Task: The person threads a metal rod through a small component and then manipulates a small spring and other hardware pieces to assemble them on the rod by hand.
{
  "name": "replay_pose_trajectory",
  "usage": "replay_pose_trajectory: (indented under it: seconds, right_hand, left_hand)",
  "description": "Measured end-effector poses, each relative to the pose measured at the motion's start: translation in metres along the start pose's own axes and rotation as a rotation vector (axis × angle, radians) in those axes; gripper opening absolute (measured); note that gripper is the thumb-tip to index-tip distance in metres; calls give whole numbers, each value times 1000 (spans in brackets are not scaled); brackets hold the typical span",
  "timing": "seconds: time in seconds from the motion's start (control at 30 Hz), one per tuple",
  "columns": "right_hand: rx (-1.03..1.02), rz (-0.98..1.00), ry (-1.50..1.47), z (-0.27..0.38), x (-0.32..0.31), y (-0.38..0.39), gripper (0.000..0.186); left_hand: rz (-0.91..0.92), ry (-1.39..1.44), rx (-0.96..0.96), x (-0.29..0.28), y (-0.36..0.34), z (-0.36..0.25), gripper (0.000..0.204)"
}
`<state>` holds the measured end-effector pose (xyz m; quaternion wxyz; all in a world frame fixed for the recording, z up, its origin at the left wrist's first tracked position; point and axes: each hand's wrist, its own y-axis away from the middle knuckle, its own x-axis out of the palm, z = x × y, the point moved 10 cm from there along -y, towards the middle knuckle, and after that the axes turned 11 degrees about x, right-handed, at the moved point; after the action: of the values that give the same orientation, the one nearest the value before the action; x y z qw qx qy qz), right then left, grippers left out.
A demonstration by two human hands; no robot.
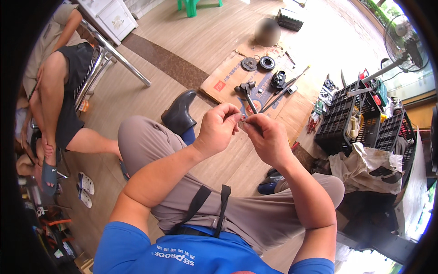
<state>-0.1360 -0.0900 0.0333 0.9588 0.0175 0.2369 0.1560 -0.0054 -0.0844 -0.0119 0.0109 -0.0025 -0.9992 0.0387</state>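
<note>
My left hand [217, 129] and my right hand [269, 139] meet over my lap, fingertips pinched together. Between them sits a small part with a red and silvery look [242, 118]; its kind is too small to tell. Just beyond lies a hammer [248, 97] on a flattened cardboard sheet [216, 93]. On the cardboard are also a dark grey disc [249, 64], a black ring-shaped part [267, 63], a black housing-like part [278, 79] and long thin tools [284, 93].
At right stand black plastic crates [340, 121] with tools and a cloth [369, 166], beside a fan [404, 43]. A person [54, 91] sits at left by a metal-framed chair [119, 57]. White slippers [85, 189], a green stool [194, 7] and a black box [290, 19] are on the floor.
</note>
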Motion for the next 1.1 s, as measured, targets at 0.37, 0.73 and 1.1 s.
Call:
replay_pose_trajectory:
  seconds: [0.37, 0.73, 1.1]
  right_hand:
    - [-52, -44, 123, 11, -17, -2, 9]
    - [69, -25, 73, -10, -18, -15, 10]
    - [48, 68, 169, 5, -1, 0, 11]
  left_hand:
    - [118, -100, 82, 17, 4, -1, 6]
    - [164, -54, 70, 23, 8, -9, 6]
    - [-4, 134, -35, -1, -2, -2, 9]
